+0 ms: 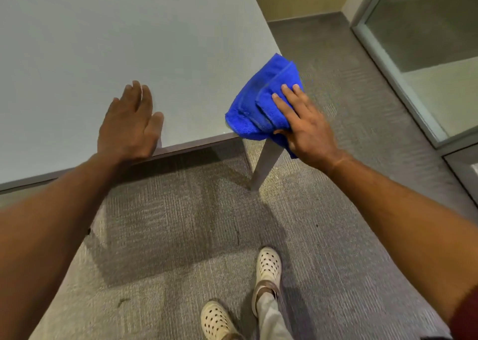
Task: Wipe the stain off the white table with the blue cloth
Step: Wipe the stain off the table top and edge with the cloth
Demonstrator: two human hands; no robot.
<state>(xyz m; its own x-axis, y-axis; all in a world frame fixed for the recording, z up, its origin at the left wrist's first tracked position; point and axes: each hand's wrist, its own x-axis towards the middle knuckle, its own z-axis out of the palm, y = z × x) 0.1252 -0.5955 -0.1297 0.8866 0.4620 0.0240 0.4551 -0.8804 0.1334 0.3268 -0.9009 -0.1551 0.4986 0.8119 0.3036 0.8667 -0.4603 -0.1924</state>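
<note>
The white table fills the upper left of the head view, its near right corner close to me. A folded blue cloth lies over that corner and hangs partly past the edge. My right hand presses flat on the cloth, fingers spread on top and thumb tucked under its lower fold. My left hand rests palm down on the bare tabletop at the near edge, fingers together, holding nothing. I see no stain on the visible surface; the cloth covers the corner.
A table leg slants down below the corner onto grey carpet. My feet in white perforated shoes stand near the bottom. A glass partition with a pale frame runs along the right.
</note>
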